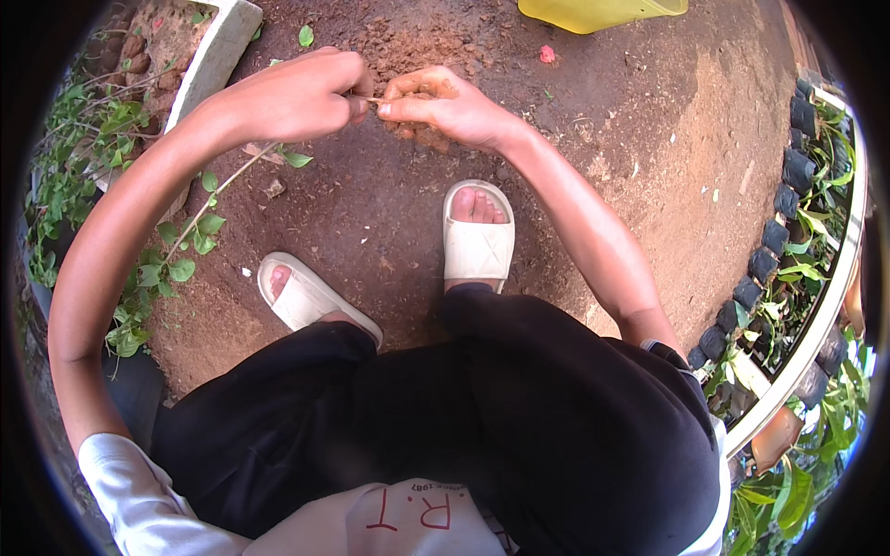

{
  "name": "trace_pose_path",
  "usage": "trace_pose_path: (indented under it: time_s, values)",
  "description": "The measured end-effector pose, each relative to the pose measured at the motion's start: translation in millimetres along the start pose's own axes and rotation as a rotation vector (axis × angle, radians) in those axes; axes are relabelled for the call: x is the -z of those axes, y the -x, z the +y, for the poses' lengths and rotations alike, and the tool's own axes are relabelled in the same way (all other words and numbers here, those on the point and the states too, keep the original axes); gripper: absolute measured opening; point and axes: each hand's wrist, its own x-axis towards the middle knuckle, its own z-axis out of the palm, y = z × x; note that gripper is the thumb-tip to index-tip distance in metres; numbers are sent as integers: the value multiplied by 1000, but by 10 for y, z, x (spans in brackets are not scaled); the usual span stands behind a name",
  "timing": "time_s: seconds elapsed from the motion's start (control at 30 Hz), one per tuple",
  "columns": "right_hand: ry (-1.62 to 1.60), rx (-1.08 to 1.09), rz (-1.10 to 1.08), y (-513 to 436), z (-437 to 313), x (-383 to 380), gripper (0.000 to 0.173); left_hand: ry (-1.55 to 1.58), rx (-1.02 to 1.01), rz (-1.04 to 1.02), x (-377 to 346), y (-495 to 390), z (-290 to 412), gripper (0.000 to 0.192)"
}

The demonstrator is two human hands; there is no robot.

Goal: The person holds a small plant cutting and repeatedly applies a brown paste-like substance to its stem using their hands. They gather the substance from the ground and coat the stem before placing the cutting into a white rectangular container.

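My left hand [306, 97] grips one end of a thin tan strand or stem [374, 100] with its fingers curled. My right hand [445, 108], smeared with wet reddish mud, pinches the strand between thumb and forefinger, its fingertips a short way from the left ones. A lump of wet mud [424, 134] shows under and against the right hand's fingers; whether it is held or lies on the ground I cannot tell. Below my left hand a leafy cutting [221, 191] slants down to the left.
Loose damp soil [424, 42] lies beyond my hands, with a yellow plastic container [601, 10] at the top. A pale curved edge [215, 62] and leafy plants [62, 174] stand at left. Black bagged seedlings [775, 236] line the right. My sandals [480, 240] rest on the ground.
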Motion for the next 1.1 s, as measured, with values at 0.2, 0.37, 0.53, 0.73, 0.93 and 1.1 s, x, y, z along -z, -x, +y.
trace_pose_path:
  time_s: [0.2,0.37,0.53,0.73,0.93,1.1]
  values:
    - [200,-22,110,-72,132,-78,25,-41,-15,34,-9,40,-5,27]
    - [158,2,120,-66,114,-144,27,-71,-49,43,-13,46,-49,27]
    - [-123,-61,-68,35,-67,-39,32,-49,-113,119,-72,45,-107,23]
    - [-223,-195,337,-64,-97,-206,42,-57,-129,136,-96,-15,-103,23]
    - [-119,-74,709,-220,-16,-318,38,-52,-66,136,-112,-79,-72,28]
    - [-194,-47,709,-269,52,-294,40,-17,19,72,-24,-25,35,31]
